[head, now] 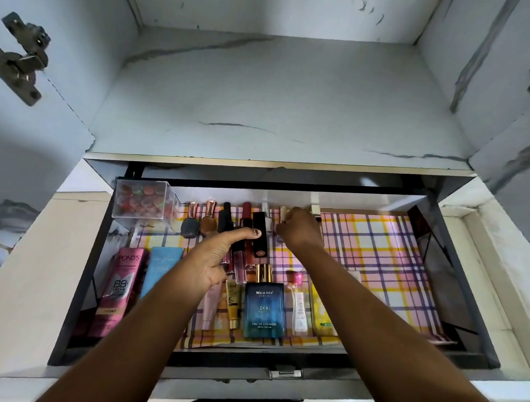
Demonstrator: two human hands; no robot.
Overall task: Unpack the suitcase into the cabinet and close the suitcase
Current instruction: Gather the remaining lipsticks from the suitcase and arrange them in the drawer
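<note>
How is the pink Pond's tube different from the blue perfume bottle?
The Pond's tube is pink and long; the perfume bottle is dark blue, squarish and shorter. The bottle has a shiny gold cap, and no such cap shows on the tube. The tube lies at the drawer's left end, the bottle nearer the middle. Both lie flat on the checked liner, touched by neither hand.

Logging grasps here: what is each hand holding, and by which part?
Left hand pinches slim lip-gloss tubes mid-length; right hand curls around something unidentifiable.
</note>
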